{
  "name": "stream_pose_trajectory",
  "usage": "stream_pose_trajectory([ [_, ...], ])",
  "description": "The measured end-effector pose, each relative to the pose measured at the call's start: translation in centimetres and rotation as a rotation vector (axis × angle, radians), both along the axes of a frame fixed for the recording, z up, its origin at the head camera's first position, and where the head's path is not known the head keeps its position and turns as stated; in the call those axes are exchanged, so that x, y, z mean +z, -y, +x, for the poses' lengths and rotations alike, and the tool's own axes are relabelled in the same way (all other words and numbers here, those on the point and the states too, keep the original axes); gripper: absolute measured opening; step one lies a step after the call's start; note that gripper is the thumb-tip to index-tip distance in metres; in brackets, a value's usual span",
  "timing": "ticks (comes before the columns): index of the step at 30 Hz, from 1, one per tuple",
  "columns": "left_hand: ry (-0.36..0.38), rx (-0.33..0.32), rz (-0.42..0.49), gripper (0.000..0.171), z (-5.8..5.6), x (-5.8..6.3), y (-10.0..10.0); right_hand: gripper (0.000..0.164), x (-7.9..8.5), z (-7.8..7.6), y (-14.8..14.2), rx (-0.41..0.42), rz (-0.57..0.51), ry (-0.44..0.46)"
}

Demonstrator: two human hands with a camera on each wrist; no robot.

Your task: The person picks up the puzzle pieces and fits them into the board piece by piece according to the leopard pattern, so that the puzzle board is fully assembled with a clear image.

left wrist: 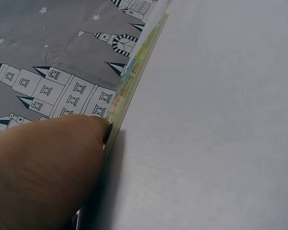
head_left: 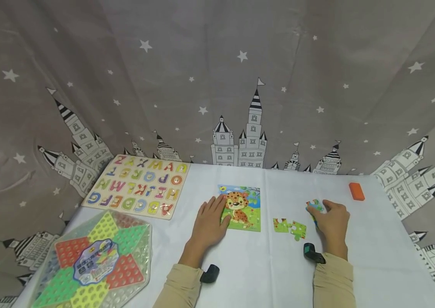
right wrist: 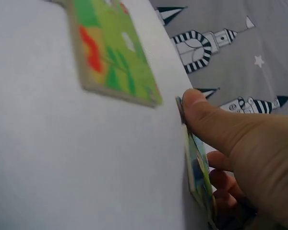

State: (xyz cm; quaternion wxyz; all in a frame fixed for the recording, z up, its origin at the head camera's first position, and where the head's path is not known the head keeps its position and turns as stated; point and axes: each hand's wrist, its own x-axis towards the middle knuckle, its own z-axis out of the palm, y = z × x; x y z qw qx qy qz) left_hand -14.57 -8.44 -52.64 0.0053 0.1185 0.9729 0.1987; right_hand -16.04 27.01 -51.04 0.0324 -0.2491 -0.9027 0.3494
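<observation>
Steadying the lower-centre puzzle [head_left: 243,208], left grip [head_left: 210,219] relaxed, we pinch pieces [head_left: 316,205] lower right in our right grip [head_left: 333,220], ideally edgewise.

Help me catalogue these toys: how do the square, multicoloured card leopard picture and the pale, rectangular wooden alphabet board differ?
The leopard picture is smaller than the alphabet board. The bare left hand touches the picture; the board is untouched. Both lie flat on the white table.
</observation>
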Motion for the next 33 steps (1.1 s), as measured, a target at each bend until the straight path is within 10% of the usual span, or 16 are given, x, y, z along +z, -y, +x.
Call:
stream_pose_trajectory([
  [17, 0.019, 0.008, 0.007, 0.065, 0.0, -0.1, 0.1, 0.032, 0.3, -1.6, 3.6, -0.037, -0.089, -0.174],
  [33, 0.012, -0.003, 0.015, 0.065, 0.1, 0.0, -0.2, 0.034, 0.9, -2.8, 10.4, 0.278, -0.219, -0.154],
])
